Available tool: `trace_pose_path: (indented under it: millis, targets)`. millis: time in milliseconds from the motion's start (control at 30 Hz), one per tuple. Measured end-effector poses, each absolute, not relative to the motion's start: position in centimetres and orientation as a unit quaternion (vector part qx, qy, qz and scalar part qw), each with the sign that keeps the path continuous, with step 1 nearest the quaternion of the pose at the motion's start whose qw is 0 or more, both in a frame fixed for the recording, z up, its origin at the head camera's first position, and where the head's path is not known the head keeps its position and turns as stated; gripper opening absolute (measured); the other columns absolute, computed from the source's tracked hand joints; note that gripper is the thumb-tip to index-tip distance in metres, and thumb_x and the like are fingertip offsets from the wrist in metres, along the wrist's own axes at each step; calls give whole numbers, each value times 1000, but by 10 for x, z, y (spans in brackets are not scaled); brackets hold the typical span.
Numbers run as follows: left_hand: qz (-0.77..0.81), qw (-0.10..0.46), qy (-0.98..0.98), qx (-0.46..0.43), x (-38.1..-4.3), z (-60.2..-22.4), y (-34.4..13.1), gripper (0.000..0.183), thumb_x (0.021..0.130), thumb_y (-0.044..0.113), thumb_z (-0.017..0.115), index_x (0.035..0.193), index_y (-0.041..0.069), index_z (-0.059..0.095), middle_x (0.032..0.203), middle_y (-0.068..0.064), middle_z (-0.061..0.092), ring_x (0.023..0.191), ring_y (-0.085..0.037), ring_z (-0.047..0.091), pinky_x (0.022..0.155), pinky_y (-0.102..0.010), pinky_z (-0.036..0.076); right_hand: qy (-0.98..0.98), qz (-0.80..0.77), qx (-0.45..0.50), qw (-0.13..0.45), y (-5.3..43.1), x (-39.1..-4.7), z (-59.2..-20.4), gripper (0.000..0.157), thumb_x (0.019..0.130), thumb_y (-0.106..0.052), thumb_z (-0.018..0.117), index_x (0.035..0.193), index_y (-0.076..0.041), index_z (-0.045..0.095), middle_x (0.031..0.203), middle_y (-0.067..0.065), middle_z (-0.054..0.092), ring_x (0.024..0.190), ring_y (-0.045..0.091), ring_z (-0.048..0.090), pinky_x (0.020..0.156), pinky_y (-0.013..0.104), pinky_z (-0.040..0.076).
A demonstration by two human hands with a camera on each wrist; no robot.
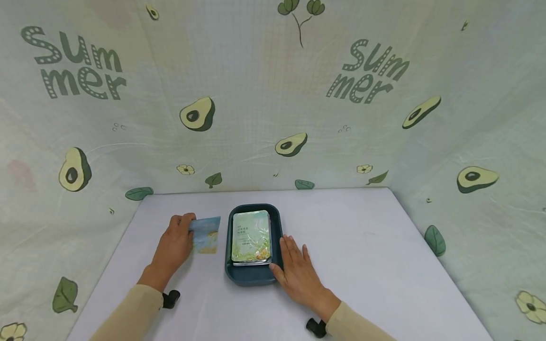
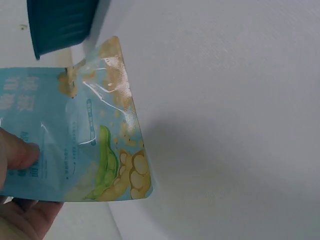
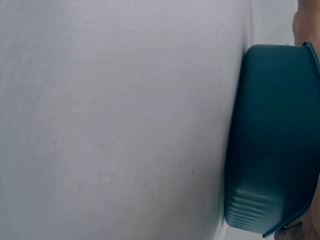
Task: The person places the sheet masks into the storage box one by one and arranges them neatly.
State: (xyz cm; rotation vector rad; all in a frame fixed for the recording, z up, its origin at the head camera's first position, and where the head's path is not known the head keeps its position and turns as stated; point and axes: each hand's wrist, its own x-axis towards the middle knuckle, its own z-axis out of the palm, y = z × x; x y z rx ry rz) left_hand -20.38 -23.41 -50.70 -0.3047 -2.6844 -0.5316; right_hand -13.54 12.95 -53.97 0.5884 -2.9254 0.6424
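Note:
My left hand (image 1: 172, 241) pinches a flat blue packet (image 1: 206, 234) over the table, to the left of a dark teal tray (image 1: 245, 277). In the left wrist view the glossy packet (image 2: 75, 135) shows a print of soybeans and a green pod, with my thumb (image 2: 20, 150) on its face. A pale green packet (image 1: 250, 234) with leafy print lies on top in the tray, a silvery edge showing beneath it. My right hand (image 1: 298, 274) rests against the tray's right side, fingers straight. The right wrist view shows the tray's outer wall (image 3: 272, 135).
The white table (image 1: 367, 265) spreads out around the tray. Behind and beside it hangs a pale cloth (image 1: 243, 156) printed with avocados and leaves. A small black device (image 1: 171, 299) sits at the left wrist, another (image 1: 316, 327) at the right.

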Motion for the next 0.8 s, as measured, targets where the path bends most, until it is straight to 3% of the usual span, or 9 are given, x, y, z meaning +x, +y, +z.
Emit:
trace_pose_path:
  millis: [133,300,400,533,667,800]
  targets:
    - [-225,138,-960,-93,-205,-502,-237,49,98,-7,66,141,5,47,116,-26,56,96,-39,66,78,-54,58,-958,209,193,45,130,-135,-540,79,112,-55,38,164,5,28,172,23,26,162,37,23,125,70,19]
    - [-275,95,-954,-69,-209,-501,-245,60,102,0,64,155,12,39,136,-32,60,116,-47,65,96,-62,53,-957,208,195,50,130,-136,-540,79,112,-54,39,164,5,29,172,23,26,161,37,23,125,70,20]
    - [-301,93,-948,-47,-209,-504,-250,62,103,7,66,157,17,37,131,-31,65,108,-44,68,88,-56,56,-957,208,196,48,130,-136,-539,79,112,-54,39,164,5,29,172,23,26,161,37,23,125,70,20]
    - [-339,87,-937,-11,-209,-510,-256,45,104,17,69,146,18,53,118,-22,67,99,-35,68,74,-40,56,-957,208,195,45,130,-136,-538,79,112,-54,39,164,5,28,173,22,25,162,37,23,125,70,19]
    - [-379,50,-924,20,-211,-512,-264,37,106,28,67,140,15,64,132,-25,64,118,-42,68,84,-43,58,-958,208,194,45,130,-136,-538,79,112,-54,40,164,5,28,173,22,25,161,37,23,125,70,19]
    - [-427,-39,-903,25,-214,-513,-274,53,107,29,65,155,13,50,155,-30,46,135,-48,56,92,-46,57,-958,209,192,49,130,-137,-538,79,112,-54,40,163,5,29,172,23,27,161,37,24,125,71,20]
